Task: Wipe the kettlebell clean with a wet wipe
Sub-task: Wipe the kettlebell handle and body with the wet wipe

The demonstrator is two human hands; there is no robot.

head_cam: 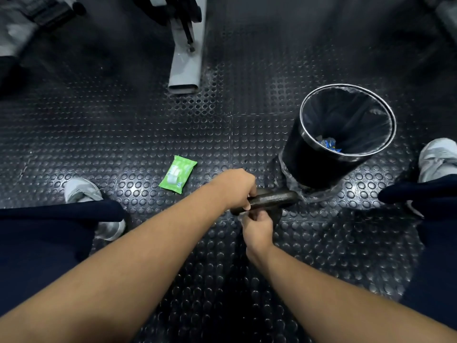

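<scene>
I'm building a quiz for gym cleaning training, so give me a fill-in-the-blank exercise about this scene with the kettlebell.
1. The left hand grips the kettlebell by its ____.
2. The wipe pack lying on the floor is ____ in colour.
3. The bin stands on the ____ side of the kettlebell.
Missing words: handle; green; right.

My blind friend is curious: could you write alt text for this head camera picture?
Seen from above, a person's left hand grips a kettlebell by its handle while the right hand curls against it. A green wipe pack and black bin sit on the studded floor.
</scene>
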